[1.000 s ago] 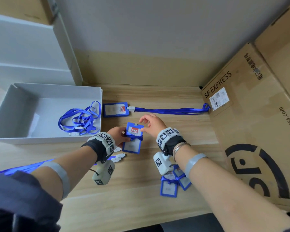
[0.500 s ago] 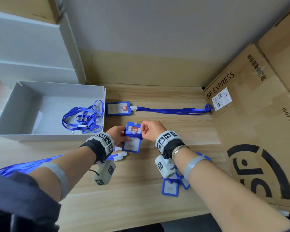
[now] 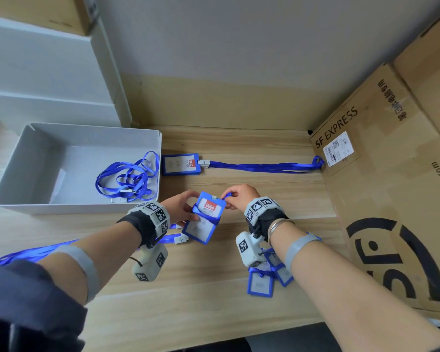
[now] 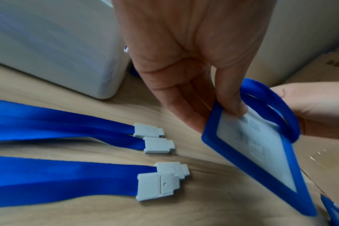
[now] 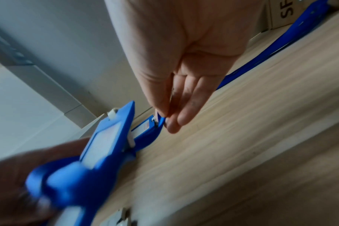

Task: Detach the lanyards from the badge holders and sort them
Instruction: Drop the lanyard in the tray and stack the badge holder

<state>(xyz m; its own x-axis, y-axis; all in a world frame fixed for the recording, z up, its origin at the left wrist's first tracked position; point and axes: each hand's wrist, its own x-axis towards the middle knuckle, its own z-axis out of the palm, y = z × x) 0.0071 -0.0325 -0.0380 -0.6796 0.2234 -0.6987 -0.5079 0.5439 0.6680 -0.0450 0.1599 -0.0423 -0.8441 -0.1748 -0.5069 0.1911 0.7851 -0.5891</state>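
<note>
My left hand (image 3: 188,209) holds a blue badge holder (image 3: 205,218) with a red-and-white card, tilted just above the wooden table; in the left wrist view the thumb presses its clear face (image 4: 257,152). A blue lanyard strap (image 4: 271,99) loops around the holder's middle. My right hand (image 3: 226,201) pinches that strap (image 5: 161,120) beside the holder's top right corner. Another badge holder (image 3: 181,163) lies further back with its lanyard (image 3: 264,166) still clipped on.
A grey bin (image 3: 87,207) at the left contains loose blue lanyards (image 3: 127,179). Several lanyards with grey clips (image 4: 159,145) lie under my left wrist. A pile of badge holders (image 3: 261,284) sits beneath my right forearm. A large cardboard box (image 3: 391,199) walls the right side.
My right hand went from the holder's top to the strap across its middle, then drew the strap up and to the right. The holder has tilted in my left hand.
</note>
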